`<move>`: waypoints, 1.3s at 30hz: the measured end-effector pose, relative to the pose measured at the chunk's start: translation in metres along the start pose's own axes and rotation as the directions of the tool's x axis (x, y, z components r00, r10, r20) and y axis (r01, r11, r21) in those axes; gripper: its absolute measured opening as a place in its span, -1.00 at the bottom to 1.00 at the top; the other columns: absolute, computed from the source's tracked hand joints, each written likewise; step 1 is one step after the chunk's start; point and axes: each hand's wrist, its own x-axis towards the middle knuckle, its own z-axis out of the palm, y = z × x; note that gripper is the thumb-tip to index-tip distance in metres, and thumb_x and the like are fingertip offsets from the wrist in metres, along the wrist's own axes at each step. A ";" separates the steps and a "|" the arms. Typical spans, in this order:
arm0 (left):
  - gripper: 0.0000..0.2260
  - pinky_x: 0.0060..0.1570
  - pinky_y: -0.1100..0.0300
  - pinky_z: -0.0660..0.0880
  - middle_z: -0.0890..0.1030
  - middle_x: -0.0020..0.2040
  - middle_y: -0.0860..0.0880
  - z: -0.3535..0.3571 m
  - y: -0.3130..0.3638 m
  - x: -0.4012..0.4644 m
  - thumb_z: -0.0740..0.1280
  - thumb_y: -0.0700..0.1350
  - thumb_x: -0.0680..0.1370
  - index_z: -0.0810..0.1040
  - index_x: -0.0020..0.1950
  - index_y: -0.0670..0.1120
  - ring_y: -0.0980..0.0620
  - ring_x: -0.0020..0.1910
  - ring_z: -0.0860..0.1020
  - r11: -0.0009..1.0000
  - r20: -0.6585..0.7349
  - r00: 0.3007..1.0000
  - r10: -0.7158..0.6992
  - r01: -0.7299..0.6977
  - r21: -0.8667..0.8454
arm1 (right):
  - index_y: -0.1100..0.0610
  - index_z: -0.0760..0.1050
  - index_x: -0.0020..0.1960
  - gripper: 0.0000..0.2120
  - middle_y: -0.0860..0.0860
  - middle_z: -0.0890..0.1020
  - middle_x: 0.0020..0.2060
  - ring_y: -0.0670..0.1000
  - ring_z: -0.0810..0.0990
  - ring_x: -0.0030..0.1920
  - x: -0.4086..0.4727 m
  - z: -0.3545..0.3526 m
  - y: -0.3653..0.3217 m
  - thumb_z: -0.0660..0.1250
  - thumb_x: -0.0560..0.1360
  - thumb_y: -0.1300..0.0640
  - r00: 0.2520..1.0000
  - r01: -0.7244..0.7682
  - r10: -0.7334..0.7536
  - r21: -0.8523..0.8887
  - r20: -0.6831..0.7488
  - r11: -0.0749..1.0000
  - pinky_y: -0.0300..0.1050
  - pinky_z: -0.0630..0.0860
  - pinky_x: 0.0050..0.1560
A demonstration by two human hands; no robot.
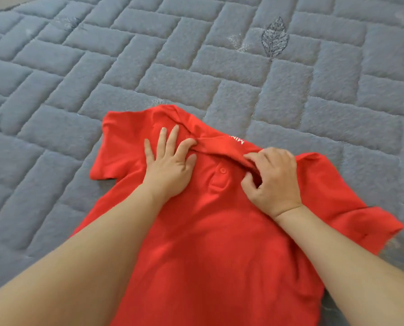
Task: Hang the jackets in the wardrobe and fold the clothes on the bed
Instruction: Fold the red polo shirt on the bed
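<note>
Left half of frame: grey quilted bed cover (55,95), brick-pattern stitching, running to every edge. No jackets or wardrobe in view from here, so I can't judge that half of the job.

Centre-left: left hand (170,165) lies palm-down on the red polo shirt (215,250), fingers mostly straight and spread, pressing the cloth just left of the collar (219,147). It grips nothing that I can see.

Centre: shirt is spread front-up on the cover, filling lower centre of frame. Placket with one red button (223,170) sits between the hands. Left sleeve (104,165) lies out flat.

Centre-right: right hand (272,180) has fingers curled, pinching the right end of the collar.

Right: other sleeve (360,222) out flat, a little blurred.

Upper right: stitched leaf motif (275,37) on the cover.

My read: collar being straightened, a preparatory step. No fold is made yet; sleeves and body all remain to be folded.
</note>
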 end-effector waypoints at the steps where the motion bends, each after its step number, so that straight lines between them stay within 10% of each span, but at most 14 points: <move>1: -0.65 0.43 -0.21 -0.36 -0.07 0.61 0.04 -0.005 -0.001 0.003 0.11 0.12 0.61 0.23 0.41 0.27 0.00 0.57 -0.22 0.998 0.060 0.998 0.014 -0.011 -0.054 | 0.19 0.60 0.00 -0.70 0.11 0.57 -0.08 0.22 0.55 -0.04 -0.004 0.001 -0.008 0.32 0.33 0.07 0.999 0.052 -0.052 0.012 0.013 0.999 0.11 0.37 0.14; 6: -0.43 0.48 -0.21 -0.10 0.17 0.54 -0.10 -0.044 -0.036 -0.002 0.27 -0.13 0.47 0.28 0.48 0.09 -0.14 0.52 0.09 0.991 -0.206 0.970 -0.129 0.118 -0.063 | 0.09 0.39 0.43 -0.42 0.07 0.36 0.46 0.15 0.24 0.50 0.032 0.033 -0.068 0.12 0.48 -0.15 0.964 -0.086 0.089 -0.024 0.252 0.996 0.21 0.02 0.51; 10: -0.40 0.37 -0.11 0.19 0.29 0.43 -0.21 -0.071 -0.092 0.005 0.29 0.09 0.44 0.30 0.42 -0.13 -0.26 0.41 0.25 0.585 -0.069 0.588 -0.806 0.771 -0.253 | -0.07 0.25 0.53 -0.39 0.01 0.18 0.56 0.14 0.10 0.55 0.028 0.061 -0.073 0.09 0.50 -0.16 0.929 0.023 0.078 -0.266 0.363 0.964 0.27 -0.08 0.51; 16: -0.68 -0.18 0.01 0.48 0.58 -0.22 -0.12 -0.107 -0.105 0.034 0.29 0.08 0.27 0.53 -0.14 -0.13 -0.09 -0.20 0.54 0.551 0.243 0.789 -0.564 0.579 -0.601 | -0.07 0.31 0.50 -0.40 -0.01 0.22 0.54 0.13 0.17 0.53 0.027 0.065 -0.070 0.14 0.46 -0.10 0.945 0.018 0.073 -0.275 0.319 0.961 0.28 -0.01 0.50; 23: -0.72 -0.11 0.04 0.49 0.60 0.00 -0.22 -0.111 -0.112 0.044 0.32 -0.19 0.44 0.52 0.13 -0.24 -0.19 -0.06 0.60 0.231 0.462 0.564 -0.685 0.769 -0.596 | -0.07 0.29 0.51 -0.38 0.00 0.20 0.55 0.14 0.16 0.53 0.029 0.064 -0.070 0.13 0.44 -0.09 0.931 0.011 0.099 -0.299 0.350 0.954 0.29 0.00 0.49; 26: -0.74 0.00 -0.01 0.50 0.60 0.07 -0.24 -0.119 -0.105 0.048 0.27 -0.24 0.42 0.48 0.10 -0.20 -0.25 0.05 0.57 0.455 0.096 0.587 -0.804 0.710 -0.538 | -0.06 0.29 0.51 -0.38 0.01 0.21 0.55 0.14 0.16 0.54 0.031 0.064 -0.071 0.14 0.44 -0.09 0.932 0.005 0.098 -0.284 0.349 0.959 0.29 0.00 0.49; 29: -0.75 -0.10 -0.03 0.44 0.60 0.01 -0.12 -0.115 -0.060 0.033 0.24 -0.26 0.47 0.40 0.12 -0.05 -0.25 -0.02 0.56 0.841 -0.311 0.810 -0.497 0.363 -0.401 | 0.01 0.33 0.48 -0.41 0.03 0.23 0.54 0.12 0.16 0.54 0.031 0.062 -0.071 0.12 0.45 -0.07 0.940 -0.026 0.102 -0.230 0.325 0.973 0.27 0.00 0.50; 31: -0.71 -0.11 0.00 0.47 0.59 -0.03 -0.01 -0.100 -0.027 0.017 0.28 -0.21 0.50 0.36 0.18 0.01 -0.15 -0.02 0.57 0.907 -0.119 0.976 -0.181 0.119 -0.404 | 0.07 0.36 0.44 -0.46 0.06 0.23 0.54 0.10 0.16 0.54 0.030 0.060 -0.070 0.10 0.49 -0.04 0.951 -0.076 0.117 -0.151 0.286 0.986 0.23 -0.01 0.51; 33: -0.63 -0.12 0.06 0.49 0.58 -0.19 0.09 -0.081 -0.011 0.001 0.35 -0.10 0.48 0.34 0.23 0.06 -0.03 -0.09 0.59 0.860 0.223 0.973 -0.054 0.159 -0.486 | 0.12 0.36 0.43 -0.48 0.10 0.23 0.53 0.10 0.17 0.53 0.030 0.059 -0.069 0.08 0.52 -0.02 0.957 -0.119 0.138 -0.089 0.255 0.989 0.21 -0.01 0.51; 36: -0.73 -0.11 0.08 0.43 0.51 -0.22 0.13 -0.069 -0.013 -0.002 0.29 -0.03 0.45 0.43 0.14 0.04 0.04 -0.16 0.52 0.814 -0.039 0.965 -0.260 0.198 -0.546 | 0.18 0.30 0.48 -0.43 0.12 0.23 0.53 0.10 0.16 0.54 0.031 0.060 -0.068 0.07 0.52 0.01 0.952 -0.138 0.161 -0.105 0.262 0.985 0.18 -0.03 0.52; 39: -0.51 0.16 0.00 0.34 0.44 0.16 0.00 -0.051 -0.025 -0.002 0.25 0.13 0.41 0.42 0.33 0.04 -0.06 0.15 0.41 0.967 -0.089 0.978 -0.187 0.168 -0.193 | 0.20 0.23 0.53 -0.36 0.09 0.21 0.54 0.08 0.14 0.54 0.031 0.062 -0.069 0.09 0.48 0.03 0.938 -0.114 0.168 -0.189 0.303 0.975 0.19 -0.03 0.52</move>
